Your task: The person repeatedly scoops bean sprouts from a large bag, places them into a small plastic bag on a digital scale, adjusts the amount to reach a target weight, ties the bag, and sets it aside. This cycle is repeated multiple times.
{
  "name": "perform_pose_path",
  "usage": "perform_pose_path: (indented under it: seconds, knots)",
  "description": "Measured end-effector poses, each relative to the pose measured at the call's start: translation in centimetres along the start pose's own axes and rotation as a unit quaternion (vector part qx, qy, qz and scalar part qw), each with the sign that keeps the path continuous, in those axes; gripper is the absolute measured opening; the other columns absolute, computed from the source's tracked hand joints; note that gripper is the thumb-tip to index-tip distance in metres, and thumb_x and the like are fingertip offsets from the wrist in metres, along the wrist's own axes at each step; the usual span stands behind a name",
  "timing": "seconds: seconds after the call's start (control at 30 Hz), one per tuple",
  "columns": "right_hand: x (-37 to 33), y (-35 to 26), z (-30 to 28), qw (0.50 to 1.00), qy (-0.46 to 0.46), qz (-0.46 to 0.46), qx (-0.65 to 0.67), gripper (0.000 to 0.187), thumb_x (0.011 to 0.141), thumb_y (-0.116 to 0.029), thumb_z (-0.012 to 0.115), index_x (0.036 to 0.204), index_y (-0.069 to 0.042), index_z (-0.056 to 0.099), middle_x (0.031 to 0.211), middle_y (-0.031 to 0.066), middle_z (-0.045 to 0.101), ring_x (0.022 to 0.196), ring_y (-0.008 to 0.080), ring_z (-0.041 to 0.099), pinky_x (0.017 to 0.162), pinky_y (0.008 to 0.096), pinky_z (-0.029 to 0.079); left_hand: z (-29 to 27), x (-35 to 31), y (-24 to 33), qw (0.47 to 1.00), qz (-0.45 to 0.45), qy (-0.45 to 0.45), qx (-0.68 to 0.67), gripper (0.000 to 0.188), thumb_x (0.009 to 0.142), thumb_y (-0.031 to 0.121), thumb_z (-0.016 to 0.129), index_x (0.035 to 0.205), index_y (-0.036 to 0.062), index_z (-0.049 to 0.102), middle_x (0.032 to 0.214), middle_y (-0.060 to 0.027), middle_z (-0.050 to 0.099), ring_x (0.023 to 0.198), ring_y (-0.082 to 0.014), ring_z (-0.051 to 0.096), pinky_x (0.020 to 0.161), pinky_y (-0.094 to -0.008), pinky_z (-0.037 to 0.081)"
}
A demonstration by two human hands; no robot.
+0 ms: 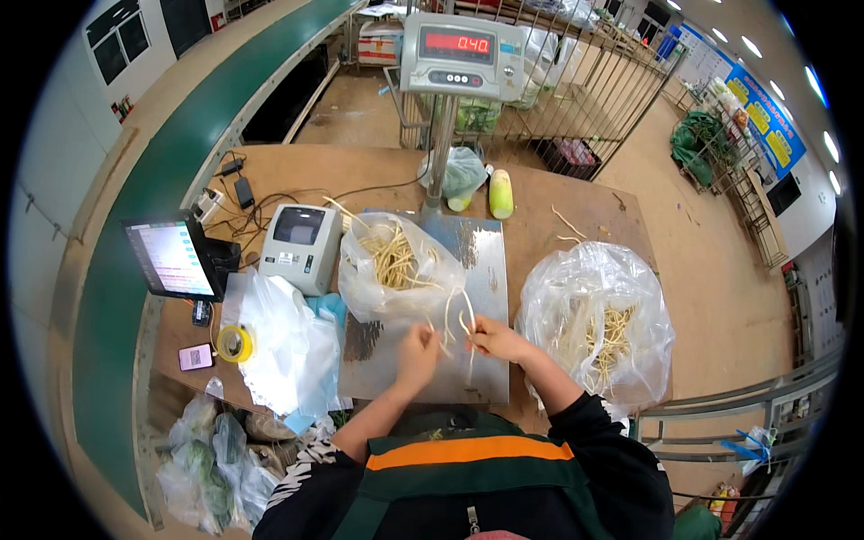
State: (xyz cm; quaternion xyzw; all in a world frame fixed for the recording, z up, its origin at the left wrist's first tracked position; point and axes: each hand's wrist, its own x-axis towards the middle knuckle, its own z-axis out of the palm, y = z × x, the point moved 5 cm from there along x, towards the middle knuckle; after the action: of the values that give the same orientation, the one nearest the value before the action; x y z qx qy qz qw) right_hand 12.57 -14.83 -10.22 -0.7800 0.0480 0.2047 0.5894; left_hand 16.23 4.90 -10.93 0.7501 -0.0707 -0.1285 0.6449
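Note:
My right hand (495,339) pinches long, thin, pale-yellow stalks (472,317) over the metal scale plate (423,378). Close beside it, my left hand (418,355) is closed, slightly blurred, with pale stalk ends at its fingertips. Just beyond both hands, an open clear plastic bag (360,292) on the plate holds a tangle of similar stalks (389,256). To the right on the table is a larger clear bag (558,279) with more of these stalks (610,342) inside. Above the plate rises the scale's display head (462,56), its red digits lit.
Left of the plate are a label printer (300,247), a stack of clear bags (283,337), yellow tape (235,344), a phone (196,356) and a monitor (171,256). A green-white gourd (500,194) stands behind. Bagged greens (202,477) lie below left; a wire cage (576,81) is beyond.

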Motion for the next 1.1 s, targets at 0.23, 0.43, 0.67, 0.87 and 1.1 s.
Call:
perform_pose_path:
  seconds: [0.23,0.43,0.67,0.87,1.1]
  knots:
    - [1.1,-4.4,2.8,0.997,0.021,0.027,0.065,0.012,0.1,-0.016,0.057,0.107,-0.007,0.055,0.081,0.0018,0.061,0.056,0.008,0.048,0.052,0.0235,0.041,-0.1,3.1,4.7,0.971,0.15,-0.139,0.12,0.018,0.098,0.014,0.062,0.109,0.0,0.064,0.084,-0.0147,0.065,0.082,-0.0296,0.064,0.076,-0.0396,0.051]
    - [1.5,-7.4,-1.4,0.987,0.137,-0.018,-0.077,0.021,0.1,-0.023,0.051,0.097,-0.004,0.058,0.075,0.0095,0.062,0.064,0.0198,0.059,0.061,0.0348,0.048,-9.0,4.1,13.3,0.845,0.35,0.339,0.222,0.039,0.088,0.021,0.071,0.115,-0.0025,0.058,0.107,-0.0233,0.062,0.102,-0.0388,0.058,0.088,-0.0453,0.045]
    - [7.3,-20.0,1.0,0.922,-0.002,-0.128,-0.366,0.032,0.093,-0.023,0.048,0.099,0.004,0.063,0.091,0.0288,0.067,0.089,0.0459,0.064,0.082,0.0534,0.049,-10.1,9.5,8.5,0.971,0.14,0.133,0.141,0.027,0.09,0.012,0.065,0.111,-0.0022,0.061,0.097,-0.0236,0.067,0.083,-0.0422,0.063,0.075,-0.0462,0.048]
    - [20.7,-4.5,1.1,0.939,0.13,0.24,0.209,0.027,0.093,-0.027,0.052,0.074,-0.008,0.054,0.061,0.0042,0.051,0.047,0.0152,0.044,0.04,0.033,0.032,-9.0,1.4,10.3,0.946,0.266,0.167,0.081,0.022,0.091,0.0,0.057,0.111,-0.0016,0.064,0.086,-0.0125,0.061,0.074,-0.0264,0.06,0.068,-0.0348,0.047]
    - [18.6,-0.7,-1.7,0.952,0.207,0.18,0.135,0.041,0.095,-0.042,0.056,0.096,-0.002,0.067,0.072,0.0128,0.064,0.058,0.026,0.063,0.051,0.0427,0.053,-12.3,0.0,2.8,0.931,-0.094,0.196,-0.293,0.028,0.096,0.002,0.059,0.124,0.0068,0.058,0.093,-0.0016,0.059,0.078,-0.0069,0.054,0.066,-0.0221,0.045]
